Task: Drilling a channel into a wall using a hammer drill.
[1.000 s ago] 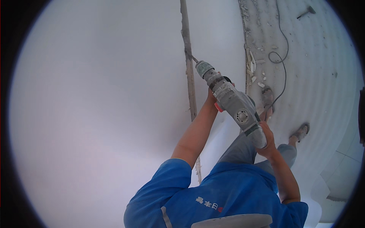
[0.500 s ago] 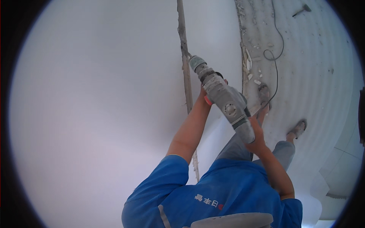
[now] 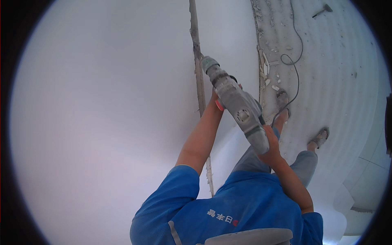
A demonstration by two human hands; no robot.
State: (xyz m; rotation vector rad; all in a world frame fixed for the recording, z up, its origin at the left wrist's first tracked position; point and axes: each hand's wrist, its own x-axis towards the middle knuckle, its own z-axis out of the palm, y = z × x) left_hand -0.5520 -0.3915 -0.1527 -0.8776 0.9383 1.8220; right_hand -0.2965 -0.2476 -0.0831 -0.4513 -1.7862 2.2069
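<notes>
A dusty grey rotary hammer drill point(image 3: 236, 102) slants across the middle of the view, its greenish chuck point(image 3: 209, 63) up against a rough groove point(image 3: 199, 77) cut in the white wall. Only a short bit of the tool's tip shows, at the groove. My right hand point(image 3: 271, 148) is closed round the rear grip, by the drill's back end. Farther forward, my left hand point(image 3: 215, 97) holds the drill from beneath near its front, beside a red part point(image 3: 219, 105). The drill's body hides most of the left fingers.
A dark power cord point(image 3: 298, 77) runs from the drill in a loop over the pale, ridged floor covering point(image 3: 343, 90). Broken chips point(image 3: 266, 65) and dust lie along the wall's foot. My sandalled feet stand to the right. A hammer point(image 3: 322, 11) lies at the far right.
The drill and both hands have shifted slightly left and up, and less of the bit shows at the groove. Both hands keep their hold.
</notes>
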